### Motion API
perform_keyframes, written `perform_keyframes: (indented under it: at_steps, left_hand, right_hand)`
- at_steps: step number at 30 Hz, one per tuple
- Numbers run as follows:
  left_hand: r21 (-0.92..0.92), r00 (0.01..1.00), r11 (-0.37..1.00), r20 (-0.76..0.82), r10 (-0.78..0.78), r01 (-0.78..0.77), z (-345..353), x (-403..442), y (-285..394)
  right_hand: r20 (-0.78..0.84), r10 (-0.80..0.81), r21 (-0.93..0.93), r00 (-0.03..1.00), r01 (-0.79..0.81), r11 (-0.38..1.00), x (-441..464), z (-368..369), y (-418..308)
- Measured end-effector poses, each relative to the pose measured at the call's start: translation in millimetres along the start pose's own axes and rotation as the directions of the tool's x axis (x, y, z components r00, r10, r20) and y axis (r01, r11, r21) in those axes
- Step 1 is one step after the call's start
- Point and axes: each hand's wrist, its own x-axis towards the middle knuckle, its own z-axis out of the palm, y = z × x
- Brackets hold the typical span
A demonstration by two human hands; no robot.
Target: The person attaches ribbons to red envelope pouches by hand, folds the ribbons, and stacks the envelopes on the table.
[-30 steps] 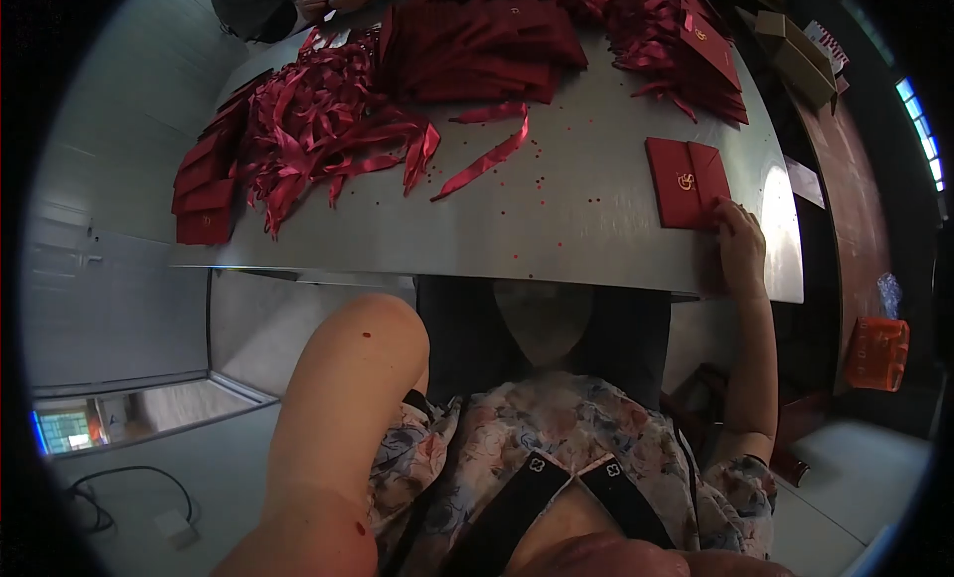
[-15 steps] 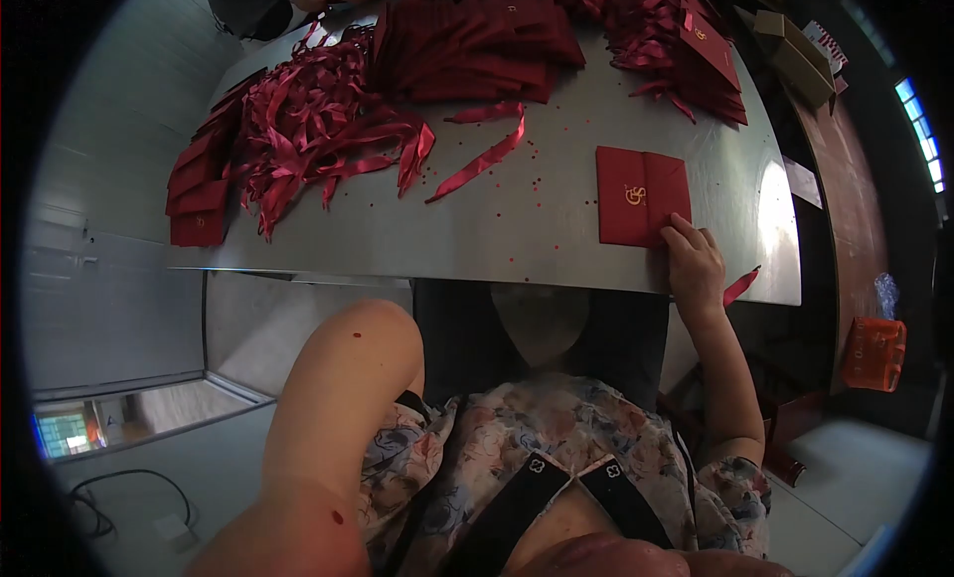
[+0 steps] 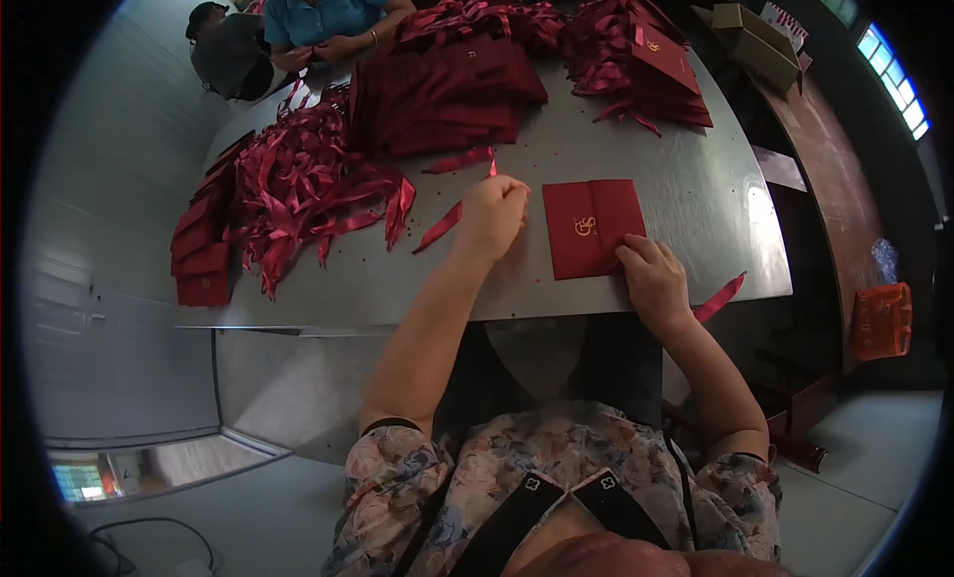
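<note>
A flat dark-red envelope (image 3: pixel 597 204) with a gold monogram lies on the metal table before me. My right hand (image 3: pixel 658 279) grips its lower right corner, fingers on top. My left hand (image 3: pixel 494 217) is over the table to the left of the envelope, its fingers closed in a pinch. Whatever it may hold is hidden. A loose red ribbon (image 3: pixel 437 228) passes behind that hand and lies apart from the large ribbon heap. Another red ribbon (image 3: pixel 722 296) sticks out at the table's front edge, beside my right wrist.
A heap of red ribbons (image 3: pixel 288 184) covers the table's left, with stacked red envelopes (image 3: pixel 437 95) behind. More stacks stand at the far left (image 3: pixel 202 274) and back right (image 3: pixel 676 80). Across the table sits a person in blue (image 3: pixel 333 18). A cardboard box (image 3: pixel 755 45) is at right.
My left arm has reached forward, bringing the hand into view over the loose ribbon. My right hand stays on the envelope. The view has tilted up, showing more of the person opposite.
</note>
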Motion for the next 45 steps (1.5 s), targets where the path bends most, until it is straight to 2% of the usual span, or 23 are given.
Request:
perform_keyframes:
  at_steps: [2, 6, 8, 12, 14, 17, 21, 25, 26, 27, 29, 31, 33, 34, 36, 38, 40, 42, 43, 45]
  left_hand:
    - [0.347, 0.983, 0.928, 0.065, -0.171, 0.138, 15, 14, -12]
    - [0.361, 0.964, 0.911, 0.094, -0.247, 0.198, 26, 23, -2]
    - [0.244, 0.975, 0.951, 0.07, -0.21, 0.188, 27, 24, 1]
    - [0.193, 0.986, 0.969, 0.023, -0.164, 0.157, 30, 23, 13]
    - [-0.165, 0.94, 0.927, 0.119, -0.32, 0.337, 28, 21, 26]
    - [-0.214, 0.911, 0.887, 0.153, -0.382, 0.408, 29, 25, 33]
    - [-0.151, 0.905, 0.896, 0.157, -0.395, 0.418, 32, 25, 39]
    - [-0.234, 0.903, 0.874, 0.174, -0.392, 0.425, 34, 36, 24]
    - [-0.261, 0.9, 0.864, 0.188, -0.392, 0.431, 35, 38, 21]
    - [-0.236, 0.904, 0.877, 0.194, -0.38, 0.419, 36, 40, 18]
    - [-0.248, 0.908, 0.879, 0.213, -0.36, 0.406, 39, 49, 13]
    - [-0.26, 0.908, 0.878, 0.234, -0.347, 0.402, 40, 59, 9]
    - [-0.332, 0.911, 0.849, 0.187, -0.369, 0.412, 44, 71, 4]
    - [-0.33, 0.906, 0.845, 0.196, -0.375, 0.421, 45, 75, 2]
    - [-0.506, 0.966, 0.823, 0.14, -0.219, 0.26, 41, 83, 2]
    - [-0.534, 0.964, 0.802, 0.136, -0.229, 0.266, 36, 80, 9]
    - [-0.578, 0.978, 0.789, 0.141, -0.156, 0.209, 31, 80, 7]
    - [-0.587, 0.98, 0.785, 0.129, -0.153, 0.2, 28, 85, 0]
    - [-0.597, 0.984, 0.782, 0.116, -0.139, 0.181, 28, 85, -1]
    - [-0.597, 0.983, 0.781, 0.102, -0.152, 0.182, 31, 82, -2]
  right_hand:
    - [-0.002, 0.003, -0.015, 1.0, -0.003, 1.0, -2, 1, -1]
    - [-0.028, -0.022, -0.01, 0.999, 0.022, 1.0, -2, 4, -1]
    - [-0.034, -0.013, 0.007, 0.999, 0.014, 1.0, -2, 4, -2]
    - [-0.053, -0.009, 0.024, 0.999, 0.01, 1.0, -1, 3, -2]
    - [-0.046, -0.004, 0.036, 0.999, 0.006, 0.999, -2, 4, -1]
    - [-0.045, -0.021, 0.046, 0.999, 0.023, 0.999, -3, 5, 1]
    - [-0.062, -0.026, 0.041, 0.998, 0.028, 0.999, -4, 4, 0]
    - [-0.081, -0.039, 0.11, 0.996, 0.048, 0.993, 9, -2, 14]
    - [-0.065, 0.031, 0.192, 0.997, -0.018, 0.981, 19, -9, 18]
    - [-0.071, 0.023, 0.193, 0.997, -0.009, 0.981, 32, -15, 21]
    - [-0.052, 0.15, 0.195, 0.987, -0.137, 0.971, 61, -27, 28]
    - [-0.097, 0.151, 0.246, 0.984, -0.123, 0.961, 91, -30, 30]
    - [-0.158, -0.001, 0.342, 0.988, 0.055, 0.938, 115, -21, 41]
    - [-0.15, 0.008, 0.34, 0.989, 0.044, 0.939, 124, -17, 40]
    - [0.162, 0.197, 0.682, 0.967, -0.254, 0.686, 141, -6, 35]
    - [0.185, 0.226, 0.698, 0.956, -0.29, 0.654, 157, 13, 38]
    - [0.217, 0.242, 0.716, 0.946, -0.322, 0.619, 162, 25, 38]
    - [0.205, 0.251, 0.806, 0.946, -0.309, 0.506, 162, 30, 36]
    - [0.216, 0.25, 0.805, 0.944, -0.317, 0.502, 159, 36, 38]
    - [-0.025, 0.179, 0.716, 0.983, -0.108, 0.689, 150, 47, 42]
